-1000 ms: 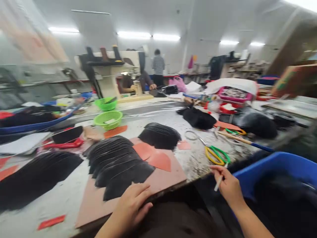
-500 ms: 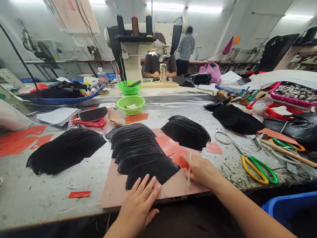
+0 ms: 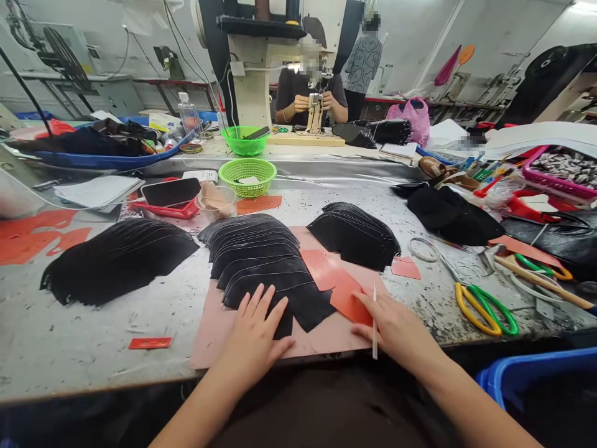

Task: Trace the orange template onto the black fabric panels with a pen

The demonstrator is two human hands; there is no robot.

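Note:
My left hand (image 3: 255, 333) lies flat, fingers spread, on the nearest black cut piece (image 3: 284, 298) of a fanned stack (image 3: 252, 249) on a pink board (image 3: 326, 336). My right hand (image 3: 396, 330) grips a thin white marking pencil (image 3: 374, 320) and rests its fingertips on an orange-red template (image 3: 347, 298) lying on the board. A second fan of black pieces (image 3: 357, 235) sits behind the template, and a third (image 3: 116, 258) lies to the left on the table.
Yellow and green scissors (image 3: 485, 308) and metal rings (image 3: 422, 249) lie at right. Green baskets (image 3: 247, 176), a red tray with a phone (image 3: 170, 199) and a blue bin (image 3: 536, 379) stand around. A person works at a sewing machine (image 3: 261, 68) across the table.
My left hand slid forward onto the nearest black piece. My right hand came from the blue bin side to the orange-red template, with the pencil in it. The view tilted down.

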